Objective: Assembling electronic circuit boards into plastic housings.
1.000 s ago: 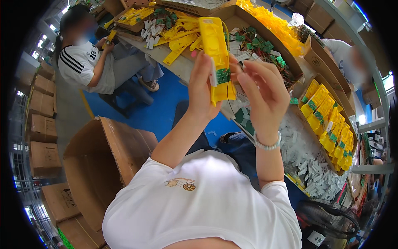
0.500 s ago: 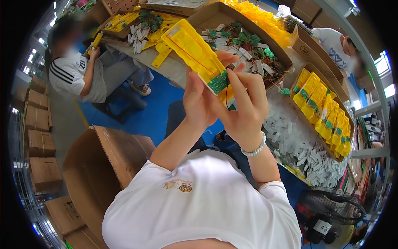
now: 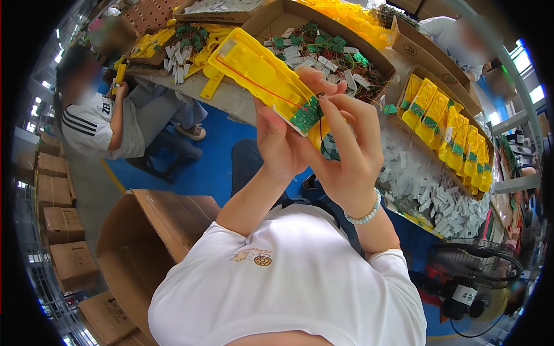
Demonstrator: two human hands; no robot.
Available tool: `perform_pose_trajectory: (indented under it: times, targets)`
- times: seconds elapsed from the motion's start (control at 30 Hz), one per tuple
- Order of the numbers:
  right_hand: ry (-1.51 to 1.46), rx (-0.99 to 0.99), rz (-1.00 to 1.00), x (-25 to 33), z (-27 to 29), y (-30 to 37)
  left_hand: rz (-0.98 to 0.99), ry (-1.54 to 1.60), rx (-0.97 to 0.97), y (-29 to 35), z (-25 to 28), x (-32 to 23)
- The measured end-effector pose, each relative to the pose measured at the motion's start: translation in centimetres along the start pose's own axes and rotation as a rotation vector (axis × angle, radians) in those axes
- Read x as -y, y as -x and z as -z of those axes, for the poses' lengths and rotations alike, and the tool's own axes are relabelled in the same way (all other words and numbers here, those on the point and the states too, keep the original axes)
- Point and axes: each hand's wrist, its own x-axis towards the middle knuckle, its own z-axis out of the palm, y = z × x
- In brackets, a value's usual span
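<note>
A long yellow plastic housing (image 3: 245, 60) is held up over the bench edge, tilted with its far end to the upper left. My left hand (image 3: 280, 144) is closed around it from below, thumb along its near side. A green circuit board (image 3: 307, 116) sits at the housing's near end, with a thin red wire (image 3: 254, 84) running from it along the inside. My right hand (image 3: 353, 158) is closed at that end, index finger beside the board. A black wire (image 3: 321, 135) hangs by the right fingers. The right fingertips are partly hidden.
Beyond my hands, a carton (image 3: 378, 66) holds wired circuit boards and white pieces. Another carton (image 3: 456, 179) at right holds yellow housings with boards. White parts (image 3: 444, 210) lie below it. A fan (image 3: 473, 265) stands at lower right, an open carton (image 3: 130, 248) at left. Co-workers sit nearby.
The housing has shifted slightly left with a small tilt, still in both hands. My right hand has moved a little to the right. The whole view has turned slightly.
</note>
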Motion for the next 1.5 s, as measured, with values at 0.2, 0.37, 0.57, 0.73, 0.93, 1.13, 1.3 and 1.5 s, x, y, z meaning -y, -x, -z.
perform_pose_trajectory:
  times: [0.2,0.37,0.57,0.73,0.93,1.13,1.3,1.5]
  targets:
    - [0.078,-0.017,0.112,0.0,0.2,-0.5,-0.102,-0.065,0.024,0.1,-0.1,0.1]
    - [0.047,-0.080,0.155,-0.3,-0.3,-0.6,-0.099,-0.042,0.050,0.0,-0.4,-0.1]
    - [-0.024,-0.068,0.150,-0.9,-0.4,-1.0,-0.041,-0.140,-0.052,0.5,-1.2,-1.1]
    - [-0.238,-0.026,0.063,-1.5,-0.2,-0.9,-0.029,-0.118,-0.041,0.5,-1.0,-1.3]
    - [-0.203,0.028,0.005,-1.6,-0.2,-0.7,-0.053,-0.115,-0.063,0.1,-1.3,-0.8]
    - [-0.184,0.008,0.108,-1.5,0.1,-1.3,-0.025,-0.067,0.035,-0.1,-1.2,-1.0]
    - [-0.213,-0.015,0.147,-1.7,0.3,-1.2,-0.047,-0.021,0.003,-0.1,-1.6,-0.6]
    - [-0.226,0.025,0.124,-1.5,1.0,-1.3,0.002,-0.004,0.283,-0.4,0.4,-1.0]
